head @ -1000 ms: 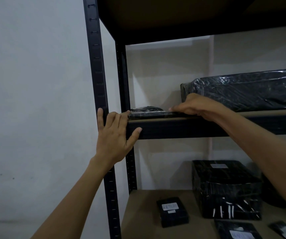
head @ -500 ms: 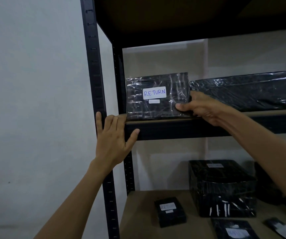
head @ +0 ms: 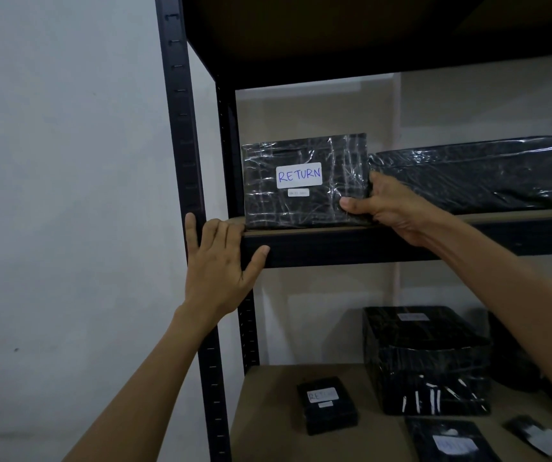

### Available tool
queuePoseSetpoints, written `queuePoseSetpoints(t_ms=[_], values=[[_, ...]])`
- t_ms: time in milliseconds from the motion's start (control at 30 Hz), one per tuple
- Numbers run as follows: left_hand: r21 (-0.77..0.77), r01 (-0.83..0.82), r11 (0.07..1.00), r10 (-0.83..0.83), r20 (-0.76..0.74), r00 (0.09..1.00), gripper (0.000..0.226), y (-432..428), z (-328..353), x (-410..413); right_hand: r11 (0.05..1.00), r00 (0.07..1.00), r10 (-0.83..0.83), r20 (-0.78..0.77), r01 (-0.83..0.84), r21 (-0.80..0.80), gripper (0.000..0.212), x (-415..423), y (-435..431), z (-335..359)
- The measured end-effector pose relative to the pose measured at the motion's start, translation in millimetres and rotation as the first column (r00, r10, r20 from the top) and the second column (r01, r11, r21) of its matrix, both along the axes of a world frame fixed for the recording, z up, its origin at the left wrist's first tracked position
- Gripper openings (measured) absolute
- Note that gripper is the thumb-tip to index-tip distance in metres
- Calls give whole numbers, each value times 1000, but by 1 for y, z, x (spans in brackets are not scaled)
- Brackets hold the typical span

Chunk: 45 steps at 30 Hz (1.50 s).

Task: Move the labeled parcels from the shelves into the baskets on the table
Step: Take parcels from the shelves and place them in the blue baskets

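Observation:
A flat black plastic-wrapped parcel [head: 304, 181] with a white label reading RETURN stands on edge on the middle shelf [head: 401, 248], its labelled face toward me. My right hand [head: 384, 208] grips its lower right corner, thumb on the front, fingers behind. My left hand [head: 218, 261] rests on the shelf's front left corner beside the black upright post [head: 181, 128], fingers straight, thumb on the shelf's front rail.
A long black wrapped parcel [head: 474, 175] lies to the right on the same shelf. On the lower shelf [head: 268, 411] sit a large black box [head: 424, 358], a small labelled parcel [head: 328, 405] and two more labelled parcels [head: 451, 441] at the bottom right. A white wall lies to the left.
The RETURN parcel lay flat on the shelf a second ago; my right hand has tipped it up on edge so its label faces me. My left hand has stayed on the shelf corner.

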<state>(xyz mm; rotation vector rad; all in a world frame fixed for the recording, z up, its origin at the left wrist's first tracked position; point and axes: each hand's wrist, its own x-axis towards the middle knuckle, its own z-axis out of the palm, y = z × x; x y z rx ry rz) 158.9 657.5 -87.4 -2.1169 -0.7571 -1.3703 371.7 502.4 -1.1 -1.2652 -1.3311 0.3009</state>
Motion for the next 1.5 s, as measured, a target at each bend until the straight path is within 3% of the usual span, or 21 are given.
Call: queuePoseSetpoints(t_ms=[167,500,800,1200,1500], values=[[-14,17,1000,-17,1,1000,57,1,-2,1,1000,1000,11,-23,-11,27,47,-1,-1,-2],[-105,80,991,-87,-67,994,65,-19,-7,-10,968,994,-99,-44,107,227,38,-29,-43,-27],[-320,391,863,-388,74,919,45,-114,-42,-43,979,980,-77,-184,109,171,37,-51,-131,-70],[-485,422,766,-452,62,890,32,-283,-100,-75,997,947,-35,-319,55,55,39,-77,-305,-145],[-590,508,627,-567,102,818,26,-378,-147,-102,987,916,-141,-377,158,16,36,-115,-429,-195]])
